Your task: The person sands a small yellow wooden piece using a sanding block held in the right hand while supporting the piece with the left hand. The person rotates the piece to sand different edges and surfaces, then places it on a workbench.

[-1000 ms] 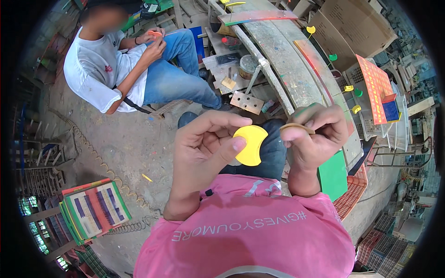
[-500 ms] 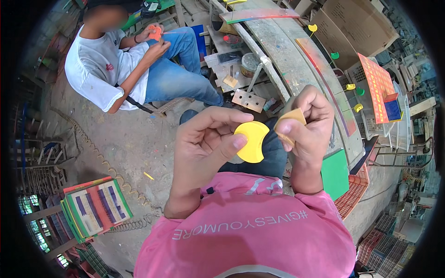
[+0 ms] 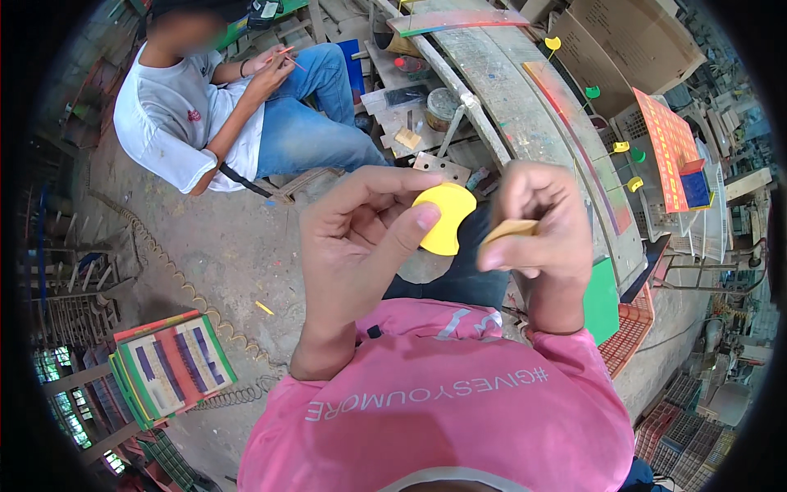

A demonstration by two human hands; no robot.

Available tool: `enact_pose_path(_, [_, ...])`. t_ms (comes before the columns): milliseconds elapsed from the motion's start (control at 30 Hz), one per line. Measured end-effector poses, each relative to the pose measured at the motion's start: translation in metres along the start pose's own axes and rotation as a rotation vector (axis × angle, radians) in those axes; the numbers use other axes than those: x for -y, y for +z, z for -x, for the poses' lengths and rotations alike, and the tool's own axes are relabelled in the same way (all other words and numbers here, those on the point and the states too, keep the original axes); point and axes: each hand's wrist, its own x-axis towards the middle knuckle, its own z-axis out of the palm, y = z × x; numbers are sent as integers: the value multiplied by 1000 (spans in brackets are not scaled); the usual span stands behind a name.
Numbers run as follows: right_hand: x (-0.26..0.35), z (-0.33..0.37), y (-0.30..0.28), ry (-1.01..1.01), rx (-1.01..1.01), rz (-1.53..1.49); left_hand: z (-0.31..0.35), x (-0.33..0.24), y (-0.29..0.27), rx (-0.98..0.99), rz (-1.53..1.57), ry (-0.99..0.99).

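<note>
Between the thumb and fingers of my left hand (image 3: 361, 238) is a flat yellow disc (image 3: 447, 217) with a curved notch in its right edge and another at its upper left. My right hand (image 3: 548, 225), slightly blurred, pinches a folded tan piece of sandpaper (image 3: 510, 233). A small gap parts the sandpaper from the disc. Both hands are held over my lap, in front of my pink shirt (image 3: 443, 385).
A co-worker (image 3: 180, 115) sits at the far left, holding a thin orange piece. A paint-stained bench (image 3: 500, 90) runs along the right, with yellow and green pieces on sticks beside it. A red crate (image 3: 630, 328) and green panel (image 3: 602, 303) stand near my right elbow.
The yellow disc has tilted and risen a little in my left hand. My right hand has turned, and the sandpaper now shows more edge-on. The co-worker has turned the orange piece.
</note>
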Motion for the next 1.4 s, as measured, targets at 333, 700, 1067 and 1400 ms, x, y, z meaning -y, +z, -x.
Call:
enact_pose_path(333, [-14,-1,15,-209,-94,95,0,5,1,37,3,26])
enact_pose_path(700, [-36,4,19,-748,-284,511,4,4,8,-56,86,-75])
enact_pose_path(1067, [-33,15,22,-498,-459,396,6,10,5,55,-15,79])
enact_pose_path(1400, [-18,13,19,-285,-274,252,5,18,5,133,47,48])
